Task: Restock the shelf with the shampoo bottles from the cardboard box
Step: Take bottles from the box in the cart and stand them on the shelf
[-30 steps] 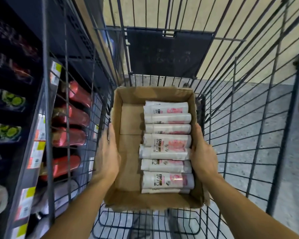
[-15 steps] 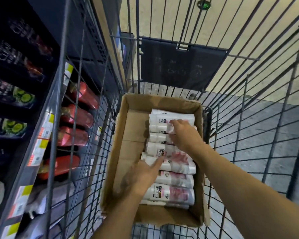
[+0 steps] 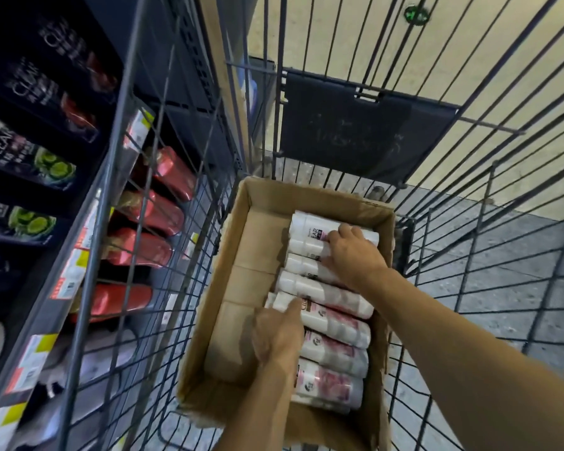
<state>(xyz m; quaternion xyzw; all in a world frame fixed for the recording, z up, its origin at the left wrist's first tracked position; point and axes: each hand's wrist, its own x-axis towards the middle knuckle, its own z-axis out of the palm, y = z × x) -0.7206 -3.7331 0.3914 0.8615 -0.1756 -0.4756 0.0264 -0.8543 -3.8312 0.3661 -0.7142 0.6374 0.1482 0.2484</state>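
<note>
A big wire cart (image 3: 469,222) is standing beside a dark shelf (image 3: 88,222) on the left. Red bottles (image 3: 163,209) are lying on that shelf, with dark bottles (image 3: 36,164) sitting above them. A cardboard box (image 3: 241,288) is sitting inside the cart. White and pink shampoo bottles (image 3: 336,327) are lying on their sides in a row along the right half of the box, and the left half is showing bare cardboard. The right hand (image 3: 352,252) is resting on the bottles at the far end, with its fingers curling over them. The left hand (image 3: 277,336) is lying by the middle of the row, its fingers loose and one finger touching a bottle. Neither hand is lifting a bottle.
</note>
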